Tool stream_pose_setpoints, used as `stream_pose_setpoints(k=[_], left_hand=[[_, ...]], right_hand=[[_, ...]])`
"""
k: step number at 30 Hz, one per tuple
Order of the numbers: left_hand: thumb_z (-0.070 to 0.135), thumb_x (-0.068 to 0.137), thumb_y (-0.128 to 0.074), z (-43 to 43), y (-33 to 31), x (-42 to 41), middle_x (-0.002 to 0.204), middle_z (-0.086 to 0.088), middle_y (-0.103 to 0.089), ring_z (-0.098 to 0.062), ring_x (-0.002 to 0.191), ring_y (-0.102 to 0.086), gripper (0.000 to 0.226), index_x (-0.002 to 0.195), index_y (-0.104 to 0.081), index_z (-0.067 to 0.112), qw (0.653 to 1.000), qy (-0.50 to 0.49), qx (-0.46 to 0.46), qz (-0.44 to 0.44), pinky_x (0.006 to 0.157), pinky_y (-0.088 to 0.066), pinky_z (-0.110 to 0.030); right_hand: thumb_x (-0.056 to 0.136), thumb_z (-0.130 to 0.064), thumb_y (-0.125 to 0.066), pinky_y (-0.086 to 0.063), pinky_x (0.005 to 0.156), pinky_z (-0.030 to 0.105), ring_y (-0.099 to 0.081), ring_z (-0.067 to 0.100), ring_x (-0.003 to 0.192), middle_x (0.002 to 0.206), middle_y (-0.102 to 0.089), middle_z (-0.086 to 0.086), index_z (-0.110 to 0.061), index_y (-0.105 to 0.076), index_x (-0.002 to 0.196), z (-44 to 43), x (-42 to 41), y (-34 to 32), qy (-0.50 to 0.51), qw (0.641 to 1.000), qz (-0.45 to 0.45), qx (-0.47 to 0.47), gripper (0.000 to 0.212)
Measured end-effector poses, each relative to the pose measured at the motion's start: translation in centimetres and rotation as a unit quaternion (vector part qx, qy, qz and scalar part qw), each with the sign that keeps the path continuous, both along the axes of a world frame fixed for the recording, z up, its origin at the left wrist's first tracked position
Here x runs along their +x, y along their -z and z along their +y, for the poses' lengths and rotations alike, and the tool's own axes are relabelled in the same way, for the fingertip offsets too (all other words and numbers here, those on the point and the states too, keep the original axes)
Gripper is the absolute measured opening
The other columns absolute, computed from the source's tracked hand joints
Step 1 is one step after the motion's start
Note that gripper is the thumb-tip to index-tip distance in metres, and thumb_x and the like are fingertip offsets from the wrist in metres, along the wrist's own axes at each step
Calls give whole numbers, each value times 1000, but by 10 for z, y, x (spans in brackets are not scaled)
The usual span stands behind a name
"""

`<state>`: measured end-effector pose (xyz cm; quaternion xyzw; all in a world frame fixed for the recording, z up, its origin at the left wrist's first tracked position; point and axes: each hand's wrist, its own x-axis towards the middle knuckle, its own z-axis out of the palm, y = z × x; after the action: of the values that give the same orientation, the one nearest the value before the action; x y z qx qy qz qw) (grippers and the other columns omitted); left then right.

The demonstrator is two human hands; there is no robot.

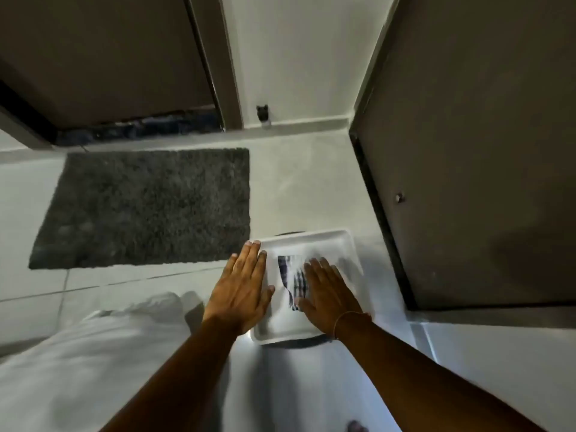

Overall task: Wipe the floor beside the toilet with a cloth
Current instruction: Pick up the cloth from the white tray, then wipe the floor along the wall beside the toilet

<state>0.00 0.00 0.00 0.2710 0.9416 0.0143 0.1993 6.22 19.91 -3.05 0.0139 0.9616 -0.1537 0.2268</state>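
Note:
A white cloth with a dark striped patch [291, 272] lies in a white square tray [311, 236]. The tray rests on a dark round object that barely shows beneath it, above the pale tiled floor [296, 182]. My left hand [241, 291] lies flat over the tray's left rim with straight fingers. My right hand [327, 294] lies flat on the cloth inside the tray, fingers extended, gripping nothing. No toilet is in view.
A dark grey shaggy mat [149, 207] lies on the floor left of the tray. A brown door [483, 151] stands close on the right, and another brown door [103, 57] at the top left. My knee in white fabric [93, 353] is at the lower left.

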Motion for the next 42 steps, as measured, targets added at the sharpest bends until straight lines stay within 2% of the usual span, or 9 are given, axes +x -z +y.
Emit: stream_pose_setpoints(k=[7,12,16,23,27,30,35,38,42], left_hand=[[53,101,-11,3,85,-2,167,-16,15,-29,156,12,75,154,15,9,999,42,-14,6,128,5,-44],[56,89,7,-1,104,-6,168,-16,14,-28,156,12,85,157,10,6,999,32,-8,16,128,3,-44],[57,89,3,0,104,0,168,-16,11,-29,157,10,86,158,4,5,999,14,26,14,128,2,-43],[53,98,-15,38,68,35,166,-9,11,-25,155,11,77,159,-5,8,992,47,112,37,126,1,-41],[47,101,-25,83,55,93,169,-13,-3,-29,157,-1,71,159,-13,7,980,110,162,27,128,-9,-44],[42,101,-37,115,76,156,167,-16,-19,-33,156,-16,69,156,-24,3,968,145,207,8,125,-19,-46],[46,100,-31,149,184,258,168,-13,-11,-30,156,-11,71,157,-20,5,972,174,149,-53,126,-19,-46],[47,98,-30,166,258,297,165,-15,-21,-34,153,-22,71,154,-29,3,972,195,115,-67,123,-23,-45],[46,96,-29,185,359,326,166,-13,-21,-32,154,-21,73,156,-24,5,969,208,98,-84,123,-21,-43]], right_hand=[[94,-49,-50,-1,126,41,14,26,151,165,9,9,-11,1,155,-3,-9,98,-46,999,-25,-6,88],[97,-7,-46,-19,124,40,9,24,152,166,2,5,-12,-4,155,-4,-9,124,-3,999,4,-53,71],[93,3,-48,-29,119,42,-2,26,153,165,-10,7,-12,-14,154,1,-12,123,-4,998,34,-46,71],[96,-2,-51,-35,117,36,-20,21,150,162,-25,4,-17,-24,152,22,27,63,211,954,184,-107,65],[100,-12,-51,-18,118,18,-18,13,150,162,-25,1,-18,-23,153,61,130,40,298,914,252,-113,61],[100,-12,-50,-22,119,20,-23,17,149,160,-26,1,-18,-25,152,90,239,66,342,905,238,-88,59],[89,6,-55,-48,105,34,-24,15,144,155,-36,-1,-14,-41,146,121,408,166,387,915,115,10,62],[94,0,-47,-39,103,25,-19,2,141,156,-38,-4,-22,-38,147,137,475,234,424,903,58,36,57],[88,7,-45,-39,109,27,-28,23,145,151,-47,6,-12,-45,143,155,524,318,370,926,13,77,58]])
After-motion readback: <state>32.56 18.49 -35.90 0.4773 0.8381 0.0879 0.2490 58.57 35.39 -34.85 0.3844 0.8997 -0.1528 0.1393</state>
